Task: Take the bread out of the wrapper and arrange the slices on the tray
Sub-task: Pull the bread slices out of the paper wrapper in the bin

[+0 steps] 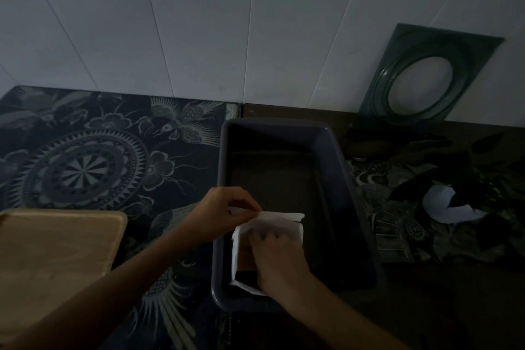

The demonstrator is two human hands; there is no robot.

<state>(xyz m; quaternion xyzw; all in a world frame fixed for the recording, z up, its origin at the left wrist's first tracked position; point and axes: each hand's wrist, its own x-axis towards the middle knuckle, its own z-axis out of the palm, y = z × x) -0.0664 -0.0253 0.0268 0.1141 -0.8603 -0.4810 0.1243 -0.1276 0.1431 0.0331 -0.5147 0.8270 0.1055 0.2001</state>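
Note:
The scene is dim. A white wrapper lies in the near left part of a dark rectangular bin. Brown bread shows through its open left side. My left hand pinches the wrapper's upper left edge. My right hand rests on top of the wrapper and the bread, fingers curled down onto them; what the fingers grip is hidden. A light wooden tray lies at the near left, apart from both hands.
A dark patterned cloth covers the counter. A green square plate with an oval centre leans against the white tiled wall. A crumpled white piece lies on the right among dark patterned cloth.

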